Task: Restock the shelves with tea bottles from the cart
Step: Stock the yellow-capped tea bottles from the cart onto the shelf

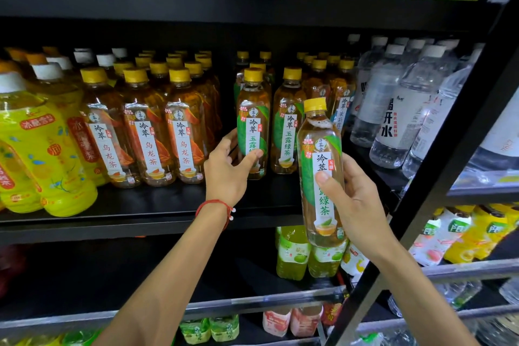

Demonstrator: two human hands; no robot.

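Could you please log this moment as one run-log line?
left hand: grips shelved green tea bottle | right hand: holds second green tea bottle before shelf

the left hand (227, 168), at the frame's centre, is curling thumb and fingers round a shelved bottle (252, 109); the right hand (356, 205), right of centre, is gripping a second bottle (320, 143) upright, thumb pressing its label; both forearms are slanting in from below

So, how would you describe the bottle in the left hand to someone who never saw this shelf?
On the middle shelf, find where the orange-label bottles end at a gap. The shelf bottle stands first after it, front row, green label, yellow cap. Unlike its twin beside it and the raised bottle in the right hand, the left hand grips it.
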